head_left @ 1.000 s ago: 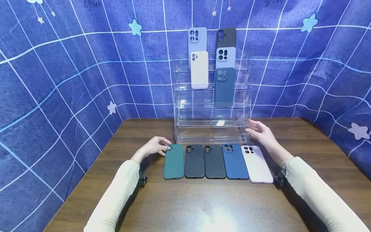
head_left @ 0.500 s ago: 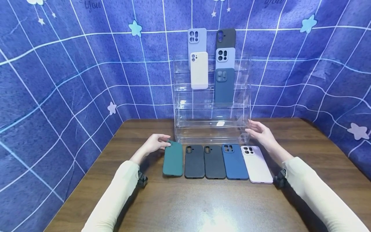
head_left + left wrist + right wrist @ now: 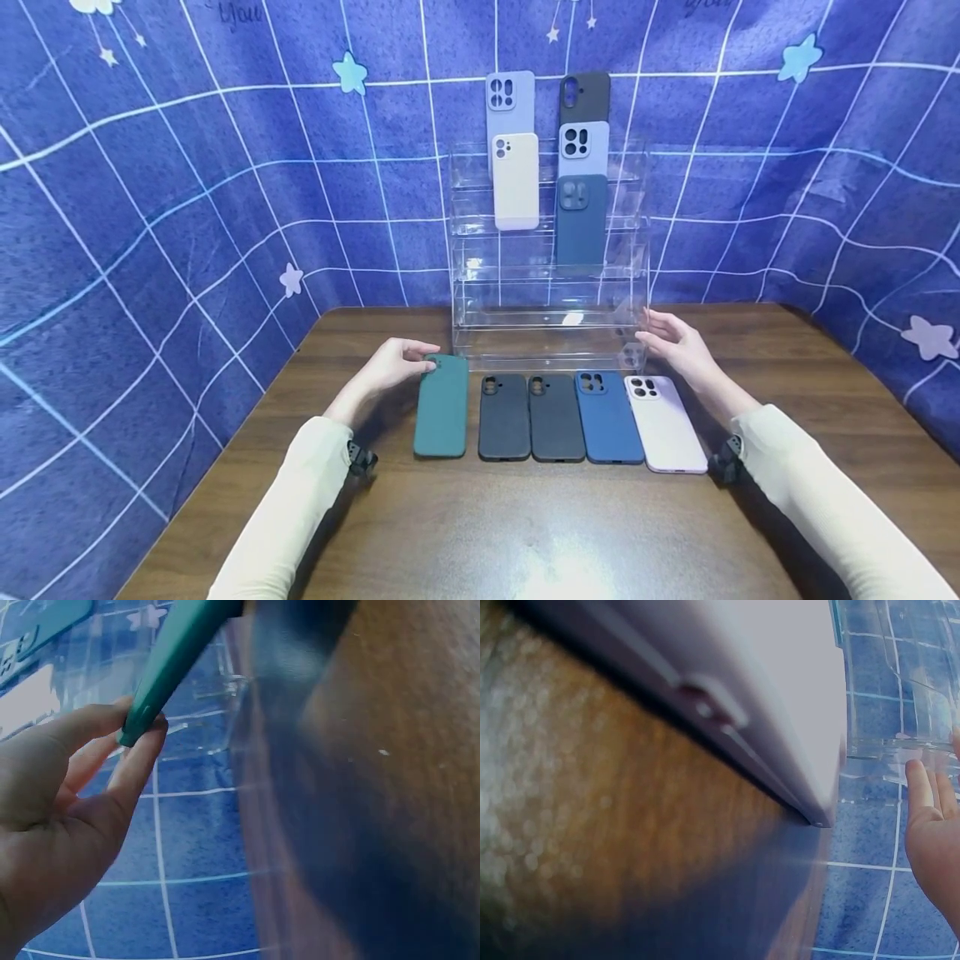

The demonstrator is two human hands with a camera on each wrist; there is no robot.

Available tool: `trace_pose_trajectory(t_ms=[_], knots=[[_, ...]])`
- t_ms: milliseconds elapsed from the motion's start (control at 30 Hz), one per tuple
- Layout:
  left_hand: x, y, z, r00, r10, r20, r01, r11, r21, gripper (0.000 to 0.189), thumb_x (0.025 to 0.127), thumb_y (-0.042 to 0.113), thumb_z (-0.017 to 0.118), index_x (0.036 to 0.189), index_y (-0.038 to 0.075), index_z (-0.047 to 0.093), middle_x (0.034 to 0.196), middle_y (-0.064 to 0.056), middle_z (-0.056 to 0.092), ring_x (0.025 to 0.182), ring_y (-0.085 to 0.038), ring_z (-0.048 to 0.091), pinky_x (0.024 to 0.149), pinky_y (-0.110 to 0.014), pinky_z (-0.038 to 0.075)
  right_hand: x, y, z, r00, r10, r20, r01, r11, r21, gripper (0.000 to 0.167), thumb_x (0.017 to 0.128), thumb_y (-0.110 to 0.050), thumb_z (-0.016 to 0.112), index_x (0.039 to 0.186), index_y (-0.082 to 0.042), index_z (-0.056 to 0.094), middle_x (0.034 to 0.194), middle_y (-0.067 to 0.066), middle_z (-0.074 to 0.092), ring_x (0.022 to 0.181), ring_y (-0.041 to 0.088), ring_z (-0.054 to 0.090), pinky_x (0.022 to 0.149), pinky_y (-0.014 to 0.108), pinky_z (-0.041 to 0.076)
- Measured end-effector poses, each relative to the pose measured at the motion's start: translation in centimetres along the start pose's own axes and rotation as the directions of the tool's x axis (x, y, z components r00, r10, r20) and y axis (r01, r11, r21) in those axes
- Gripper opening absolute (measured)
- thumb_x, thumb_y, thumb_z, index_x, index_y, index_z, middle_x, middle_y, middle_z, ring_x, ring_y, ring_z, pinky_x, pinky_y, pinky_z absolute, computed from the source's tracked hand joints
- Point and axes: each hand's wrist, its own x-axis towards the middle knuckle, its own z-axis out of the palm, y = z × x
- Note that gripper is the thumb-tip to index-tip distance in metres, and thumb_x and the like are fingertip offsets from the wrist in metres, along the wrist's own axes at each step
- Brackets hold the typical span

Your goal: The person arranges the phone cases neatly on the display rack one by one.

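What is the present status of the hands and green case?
Left hand pinching green case at top. Right hand at clear rack, right side. Nothing seen blocking the green case.

Glare whitens the near tabletop, while both wrist views look dimmer and softly blurred.

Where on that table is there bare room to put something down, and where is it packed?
The widest bare patch is the table in front of the row of phone cases, between the sleeves. Another lies right of the right sleeve, up to the curtain. It's crowded from the green case to the pale case, close in front of the clear rack.
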Motion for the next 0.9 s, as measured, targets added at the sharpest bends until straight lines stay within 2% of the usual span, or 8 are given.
trace_pose_trajectory(t_ms=[133, 300, 400, 467, 600, 700, 767, 900], knots=[[0.0, 0.7, -0.2, 0.995, 0.075, -0.073, -0.077, 0.997, -0.018, 0.031, 0.084, 0.014, 0.07, 0.115, 0.007, 0.066, 0.115, -0.013, 0.064, 0.105, -0.028, 0.062, 0.091, -0.039, 0.052, -0.1, 0.1, -0.1, 1.0, -0.009, -0.003, 0.009, 1.0, 0.005, 0.06, 0.09, -0.018, 0.064, 0.138, 0.005, 0.037, 0.137, 0.029, 0.042, 0.101, -0.009, 0.057, 0.082, 0.012, 0.051], [-0.1, 1.7, -0.1, 0.962, 0.212, -0.174, -0.228, 0.97, -0.08, 0.031, 0.083, 0.009, 0.07, 0.113, 0.004, 0.066, 0.111, -0.014, 0.063, 0.099, -0.025, 0.062, 0.094, -0.038, 0.05, 0.0, 0.4, -0.2, 1.0, -0.028, -0.007, 0.028, 1.0, -0.002, 0.06, 0.09, -0.019, 0.064, 0.138, 0.004, 0.038, 0.136, 0.027, 0.045, 0.101, -0.008, 0.057, 0.082, 0.013, 0.051], [-0.5, 2.8, 0.0, 0.951, 0.254, -0.177, -0.278, 0.952, -0.126, 0.033, 0.083, 0.003, 0.068, 0.115, -0.002, 0.064, 0.113, -0.018, 0.061, 0.1, -0.027, 0.062, 0.094, -0.032, 0.051, 0.0, 0.5, -0.2, 0.999, -0.036, -0.004, 0.036, 0.999, -0.008, 0.06, 0.09, -0.019, 0.063, 0.138, 0.005, 0.037, 0.136, 0.028, 0.044, 0.101, -0.009, 0.057, 0.082, 0.013, 0.051], [-1.0, 3.7, -0.1, 0.956, 0.254, -0.149, -0.277, 0.947, -0.165, 0.035, 0.083, 0.0, 0.068, 0.117, -0.006, 0.06, 0.115, -0.021, 0.06, 0.1, -0.026, 0.063, 0.09, -0.026, 0.052, 0.0, 0.5, -0.2, 0.999, -0.037, -0.003, 0.037, 0.999, -0.01, 0.06, 0.09, -0.018, 0.063, 0.138, 0.005, 0.037, 0.136, 0.03, 0.043, 0.101, -0.009, 0.057, 0.082, 0.013, 0.051], [-1.0, 3.0, 0.2, 0.973, 0.217, -0.082, -0.228, 0.956, -0.186, 0.04, 0.082, 0.001, 0.069, 0.12, -0.005, 0.058, 0.115, -0.021, 0.062, 0.099, -0.023, 0.064, 0.08, -0.018, 0.053, -0.1, 0.3, -0.2, 1.0, -0.031, -0.002, 0.031, 1.0, -0.006, 0.059, 0.091, -0.018, 0.062, 0.139, 0.005, 0.036, 0.136, 0.03, 0.042, 0.1, -0.01, 0.056, 0.083, 0.012, 0.051], [-0.7, 1.4, 0.8, 0.978, 0.196, -0.067, -0.204, 0.969, -0.141, 0.039, 0.082, 0.007, 0.071, 0.119, 0.001, 0.061, 0.113, -0.016, 0.064, 0.1, -0.024, 0.064, 0.081, -0.023, 0.054, -0.2, 0.1, -0.1, 1.0, -0.023, -0.004, 0.023, 1.0, 0.0, 0.059, 0.091, -0.017, 0.062, 0.139, 0.005, 0.036, 0.137, 0.028, 0.043, 0.1, -0.01, 0.056, 0.083, 0.011, 0.05], [-0.8, 1.2, 0.9, 0.979, 0.19, -0.069, -0.197, 0.974, -0.114, 0.038, 0.082, 0.009, 0.072, 0.118, 0.004, 0.063, 0.112, -0.014, 0.064, 0.101, -0.028, 0.063, 0.083, -0.029, 0.054, -0.2, 0.1, -0.1, 1.0, -0.019, -0.002, 0.019, 1.0, 0.005, 0.059, 0.091, -0.017, 0.062, 0.14, 0.004, 0.035, 0.137, 0.028, 0.043, 0.1, -0.01, 0.056, 0.083, 0.011, 0.05], [-0.7, 1.4, 0.7, 0.975, 0.196, -0.103, -0.204, 0.976, -0.073, 0.037, 0.082, 0.008, 0.071, 0.119, 0.008, 0.064, 0.113, -0.012, 0.064, 0.101, -0.028, 0.062, 0.089, -0.038, 0.052, -0.2, 0.1, -0.1, 1.0, -0.016, 0.005, 0.016, 1.0, 0.015, 0.06, 0.091, -0.017, 0.062, 0.14, 0.003, 0.035, 0.138, 0.03, 0.04, 0.101, -0.009, 0.056, 0.084, 0.011, 0.05]])
